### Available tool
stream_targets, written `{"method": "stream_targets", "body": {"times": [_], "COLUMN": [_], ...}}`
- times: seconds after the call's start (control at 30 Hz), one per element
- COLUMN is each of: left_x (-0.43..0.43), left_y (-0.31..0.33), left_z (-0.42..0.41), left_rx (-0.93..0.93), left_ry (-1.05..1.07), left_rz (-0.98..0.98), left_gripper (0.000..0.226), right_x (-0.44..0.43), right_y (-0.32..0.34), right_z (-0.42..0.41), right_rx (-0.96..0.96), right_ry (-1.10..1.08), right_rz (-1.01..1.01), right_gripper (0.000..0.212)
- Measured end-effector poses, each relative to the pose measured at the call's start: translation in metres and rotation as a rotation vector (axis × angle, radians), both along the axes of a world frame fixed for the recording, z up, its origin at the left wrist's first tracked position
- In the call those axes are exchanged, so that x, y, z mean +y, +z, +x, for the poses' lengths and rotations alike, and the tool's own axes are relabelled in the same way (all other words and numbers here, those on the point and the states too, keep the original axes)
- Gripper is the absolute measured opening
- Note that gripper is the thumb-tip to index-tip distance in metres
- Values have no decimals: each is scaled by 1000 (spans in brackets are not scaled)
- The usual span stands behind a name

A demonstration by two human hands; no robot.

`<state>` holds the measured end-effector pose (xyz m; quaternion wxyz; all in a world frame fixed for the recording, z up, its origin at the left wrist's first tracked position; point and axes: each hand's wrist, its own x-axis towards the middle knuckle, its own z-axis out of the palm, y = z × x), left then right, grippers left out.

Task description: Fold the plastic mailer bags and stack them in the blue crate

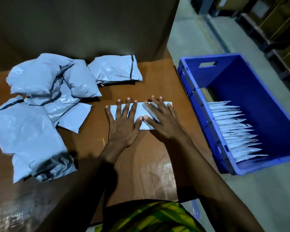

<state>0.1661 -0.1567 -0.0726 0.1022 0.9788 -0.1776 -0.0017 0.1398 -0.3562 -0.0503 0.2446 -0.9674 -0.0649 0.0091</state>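
Observation:
A folded grey mailer bag (140,109) lies flat in the middle of the brown table (141,156). My left hand (124,123) and my right hand (161,119) both press down on it with straight, spread fingers, thumbs touching. To the right, on the floor, stands the blue crate (251,91), holding a row of several folded bags (233,129) along its left wall. A loose heap of unfolded grey mailer bags (40,101) covers the table's left side.
One more mailer bag (115,69) lies flat at the back of the table. A dark wall rises behind the table. Dark shelving (266,22) lines the far right, beyond the grey floor (191,39).

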Motion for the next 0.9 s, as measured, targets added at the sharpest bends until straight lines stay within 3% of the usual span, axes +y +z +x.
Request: {"method": "stream_targets", "body": {"times": [0.1, 0.33, 0.43, 0.53, 0.67, 0.77, 0.9], "left_x": [9, 21, 24, 26, 19, 10, 4], "left_y": [8, 9, 19, 45, 84, 94, 65], "left_z": [-23, -38, -26, -12, 10, 26, 41], "left_rx": [-64, -103, -221, -387, -544, -413, -211], "left_ry": [9, -83, -110, -133, -86, -26, 18], "left_rz": [-119, -249, -311, -295, -247, -205, -134], "left_gripper": [69, 43, 26, 19, 20, 17, 18], "right_x": [-9, -4, -5, -11, -15, -22, -40], "right_y": [6, -17, -12, 15, 54, 67, 44], "right_z": [-29, -42, -34, -24, -4, 19, 37], "right_rx": [-180, -523, -588, -674, -752, -648, -215], "right_ry": [-97, -43, -25, -64, -124, -127, -104], "right_rz": [129, -57, -106, -101, -191, -179, -167], "right_gripper": [58, 16, 16, 39, 21, 25, 32]}}
